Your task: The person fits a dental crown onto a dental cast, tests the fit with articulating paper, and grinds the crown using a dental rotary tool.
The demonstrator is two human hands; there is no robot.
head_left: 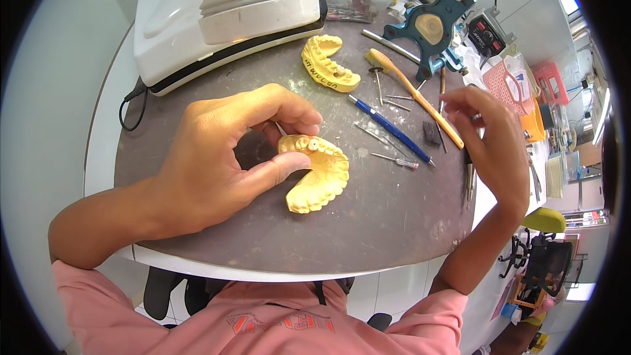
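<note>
A yellow plaster dental cast (pixel 328 164), shaped like a horseshoe with a row of teeth, is tilted over the grey work mat. My left hand (pixel 230 151) grips its back left end, thumb on the inner side and curled fingers behind. One tooth there looks paler, with a small dark spot. My right hand (pixel 490 138) hovers at the right of the mat, near the handle end of a wooden brush (pixel 414 92). Its fingers are loosely bent and apart from the thumb, with nothing visible between them. A second yellow cast (pixel 327 66) with handwriting lies farther back.
Between the hands lie a blue pen-shaped tool (pixel 391 130), a small screwdriver (pixel 396 160) and a dark block (pixel 432 133). A white machine with a bellows hood (pixel 259 13) stands back left. A teal articulator (pixel 430 26) and a pink basket (pixel 507 85) stand back right.
</note>
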